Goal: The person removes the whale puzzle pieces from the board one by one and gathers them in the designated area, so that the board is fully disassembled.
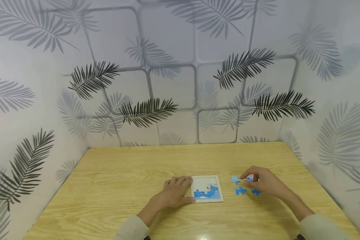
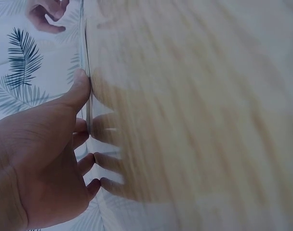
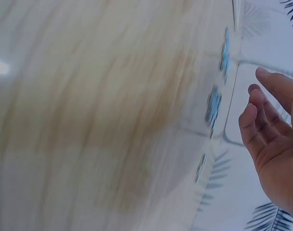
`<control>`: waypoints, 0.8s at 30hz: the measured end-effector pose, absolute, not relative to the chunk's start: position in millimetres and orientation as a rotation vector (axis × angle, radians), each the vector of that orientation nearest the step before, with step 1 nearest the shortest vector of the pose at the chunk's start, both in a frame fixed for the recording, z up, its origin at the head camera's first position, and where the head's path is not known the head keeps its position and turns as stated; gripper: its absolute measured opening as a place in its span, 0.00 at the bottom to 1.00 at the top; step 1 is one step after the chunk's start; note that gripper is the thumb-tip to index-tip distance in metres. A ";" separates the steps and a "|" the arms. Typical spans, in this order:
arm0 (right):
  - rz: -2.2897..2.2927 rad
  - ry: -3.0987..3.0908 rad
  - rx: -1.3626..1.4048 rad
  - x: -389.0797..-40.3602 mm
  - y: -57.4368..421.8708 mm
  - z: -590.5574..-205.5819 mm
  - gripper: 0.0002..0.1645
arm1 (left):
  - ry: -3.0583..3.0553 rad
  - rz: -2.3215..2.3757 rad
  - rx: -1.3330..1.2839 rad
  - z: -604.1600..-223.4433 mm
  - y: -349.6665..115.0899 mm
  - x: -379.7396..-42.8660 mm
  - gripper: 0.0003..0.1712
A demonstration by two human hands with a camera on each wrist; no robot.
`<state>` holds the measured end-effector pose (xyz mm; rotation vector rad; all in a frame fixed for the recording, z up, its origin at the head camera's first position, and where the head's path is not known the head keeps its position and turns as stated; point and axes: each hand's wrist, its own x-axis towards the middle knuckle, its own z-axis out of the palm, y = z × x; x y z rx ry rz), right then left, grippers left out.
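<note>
A square puzzle tray (image 1: pixel 220 189) with a white rim lies on the table, blue jigsaw pieces (image 1: pixel 208 193) fitted along its lower part. My left hand (image 1: pixel 176 193) rests at its left side, fingers spread, with the thumb at the near corner and fingertips by the far one. In the left wrist view the thumb (image 2: pixel 79 91) touches the tray's edge. To the right, my right hand (image 1: pixel 268 182) hovers over several loose puzzle pieces (image 1: pixel 240 190), thumb and index finger apart. The right wrist view shows nothing between its fingers (image 3: pixel 250 118), above the pieces (image 3: pixel 213 106).
The wooden table (image 1: pixel 132 170) extends to both sides and behind the tray. Leaf-patterned wall covering (image 1: pixel 174 126) borders it at the back and sides. Another loose piece (image 1: pixel 256 192) lies just under the right hand.
</note>
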<state>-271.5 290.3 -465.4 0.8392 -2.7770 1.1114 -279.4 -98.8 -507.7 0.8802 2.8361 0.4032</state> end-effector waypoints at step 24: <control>1.270 -2.912 1.013 -283.5 188.3 -475.6 0.17 | 2.852 0.386 0.858 -508.9 -98.1 -281.7 0.46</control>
